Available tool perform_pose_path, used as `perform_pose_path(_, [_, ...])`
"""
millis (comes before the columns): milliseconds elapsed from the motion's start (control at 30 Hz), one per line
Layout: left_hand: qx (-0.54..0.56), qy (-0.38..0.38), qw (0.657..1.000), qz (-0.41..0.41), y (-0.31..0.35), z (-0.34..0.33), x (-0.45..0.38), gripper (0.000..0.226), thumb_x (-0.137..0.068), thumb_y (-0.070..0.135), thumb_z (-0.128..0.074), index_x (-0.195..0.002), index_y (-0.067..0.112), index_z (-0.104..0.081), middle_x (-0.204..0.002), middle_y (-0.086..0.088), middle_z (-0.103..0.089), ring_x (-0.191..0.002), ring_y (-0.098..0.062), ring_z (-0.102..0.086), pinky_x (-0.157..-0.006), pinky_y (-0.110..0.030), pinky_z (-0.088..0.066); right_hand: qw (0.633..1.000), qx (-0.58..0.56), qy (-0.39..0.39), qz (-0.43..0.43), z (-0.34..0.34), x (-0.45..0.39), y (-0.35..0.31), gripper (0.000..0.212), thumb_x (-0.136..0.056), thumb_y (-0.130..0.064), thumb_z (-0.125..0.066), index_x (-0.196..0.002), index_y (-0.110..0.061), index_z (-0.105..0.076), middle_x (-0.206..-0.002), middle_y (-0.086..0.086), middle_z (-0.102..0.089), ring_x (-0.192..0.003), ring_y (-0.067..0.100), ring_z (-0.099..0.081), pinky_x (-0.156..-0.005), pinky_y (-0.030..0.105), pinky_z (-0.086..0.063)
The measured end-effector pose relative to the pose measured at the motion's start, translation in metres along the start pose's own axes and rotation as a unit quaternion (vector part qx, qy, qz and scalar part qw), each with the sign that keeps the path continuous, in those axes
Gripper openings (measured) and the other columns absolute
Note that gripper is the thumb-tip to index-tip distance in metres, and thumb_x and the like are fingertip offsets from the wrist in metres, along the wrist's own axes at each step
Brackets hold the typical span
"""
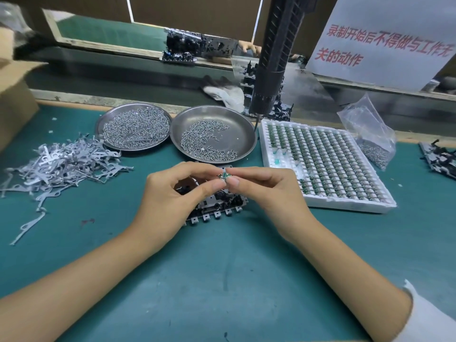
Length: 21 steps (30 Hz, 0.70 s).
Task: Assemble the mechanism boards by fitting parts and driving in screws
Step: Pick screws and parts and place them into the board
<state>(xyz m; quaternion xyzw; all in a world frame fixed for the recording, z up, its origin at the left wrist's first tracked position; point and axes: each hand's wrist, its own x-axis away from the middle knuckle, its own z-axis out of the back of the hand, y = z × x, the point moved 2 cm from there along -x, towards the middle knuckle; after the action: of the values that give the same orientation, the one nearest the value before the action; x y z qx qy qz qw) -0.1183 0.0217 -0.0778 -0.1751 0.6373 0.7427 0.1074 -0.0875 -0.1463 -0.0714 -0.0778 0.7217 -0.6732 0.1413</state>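
Observation:
A metal mechanism board (217, 208) lies on the green mat, partly hidden under my hands. My left hand (172, 196) and my right hand (266, 193) meet just above it, and both pinch one small green part (224, 176) between thumb and fingertips. A white tray (328, 166) with rows of the same green parts sits to the right. Two steel dishes of screws stand behind: a full one (134, 127) at the left and a half-full one (212, 134) beside it. An electric screwdriver (271, 67) hangs above the tray's far left corner.
A heap of flat grey metal levers (61, 164) lies at the left. A bag of screws (372, 139) stands behind the tray, with more boards (439, 159) at the right edge. A white glove (227, 95), stacked boards (266, 104) and a cardboard box (14, 99) are further back.

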Motion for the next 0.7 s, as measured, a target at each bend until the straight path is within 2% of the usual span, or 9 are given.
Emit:
perform_pose_path(200, [-0.003, -0.001, 1.000, -0.008, 0.0012, -0.0001, -0.0009, 0.014, -0.074, 0.026, -0.072, -0.088, 0.029, -0.073, -0.086, 0.008, -0.073, -0.080, -0.008, -0.069, -0.074, -0.018, -0.052, 1.000, 0.000, 0.005, 0.003, 0.0008, -0.0005, 0.0010, 0.019, -0.078, -0.003, -0.072, -0.098, -0.004, -0.073, -0.091, 0.010, -0.074, -0.085, 0.019, -0.071, -0.078, 0.024, -0.054])
perform_pose_path(333, [-0.007, 0.001, 1.000, 0.001, 0.0008, -0.0002, 0.0000, 0.015, -0.072, 0.028, -0.072, -0.087, 0.029, -0.074, -0.085, 0.005, -0.072, -0.079, -0.011, -0.068, -0.074, -0.022, -0.053, 1.000, -0.006, -0.003, 0.015, -0.0008, 0.0001, 0.0006, 0.015, -0.078, -0.005, -0.072, -0.092, -0.009, -0.075, -0.090, 0.007, -0.075, -0.083, 0.015, -0.070, -0.075, 0.021, -0.053])
perform_pose_path(600, [-0.007, -0.005, 1.000, 0.000, 0.0007, -0.0016, -0.0001, 0.014, -0.071, 0.028, -0.073, -0.085, 0.025, -0.074, -0.083, 0.006, -0.071, -0.076, -0.013, -0.067, -0.073, -0.026, -0.054, 0.999, 0.004, -0.020, 0.026, -0.0029, 0.0008, 0.0009, 0.019, -0.077, -0.011, -0.071, -0.096, -0.011, -0.074, -0.090, 0.006, -0.075, -0.081, 0.014, -0.070, -0.073, 0.022, -0.054])
perform_pose_path(700, [-0.063, -0.004, 0.997, -0.051, 0.0026, -0.0010, -0.0013, 0.012, -0.073, 0.028, -0.072, -0.085, 0.027, -0.071, -0.081, 0.010, -0.068, -0.077, -0.005, -0.060, -0.072, -0.015, -0.045, 0.998, 0.035, -0.035, 0.046, -0.0022, 0.0014, -0.0016, 0.022, -0.081, -0.004, -0.069, -0.102, -0.014, -0.072, -0.092, 0.004, -0.074, -0.081, 0.012, -0.068, -0.075, 0.024, -0.054])
